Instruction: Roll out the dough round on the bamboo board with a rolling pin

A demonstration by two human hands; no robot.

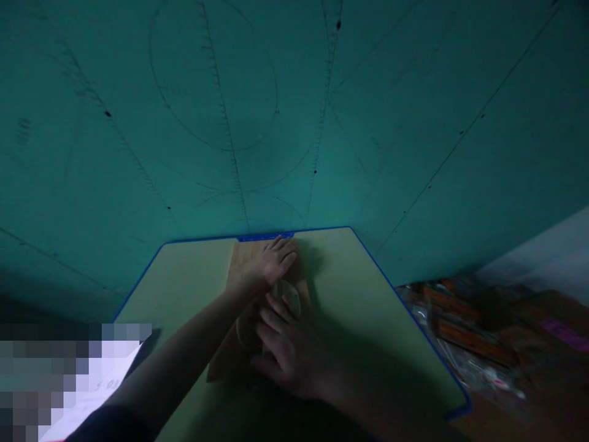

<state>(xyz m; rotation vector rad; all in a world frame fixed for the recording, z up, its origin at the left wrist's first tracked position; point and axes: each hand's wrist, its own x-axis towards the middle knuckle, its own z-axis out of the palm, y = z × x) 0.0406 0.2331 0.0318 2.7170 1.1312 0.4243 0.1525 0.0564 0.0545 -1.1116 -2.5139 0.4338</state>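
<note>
My left hand (pixel 277 258) lies palm down on the far end of a wooden board (pixel 243 256), its fingers stretched out toward the blue table edge. Nearer to me, my right hand (pixel 286 347) has its fingers curled over a pale, rounded piece (pixel 291 296) lying on the board. What this piece is made of cannot be told in the dim light, and my fingers cover much of it. The board lies lengthwise away from me on a pale green tabletop (pixel 184 288). My left forearm hides part of the board's left side.
A green wall (pixel 391 123) with drawn lines, circles and dark dots stands right behind the table. Several orange-brown items (pixel 473 341) in clear plastic wrap lie low at the right, near brown boxes (pixel 543 313). White printed paper (pixel 103 380) is at lower left.
</note>
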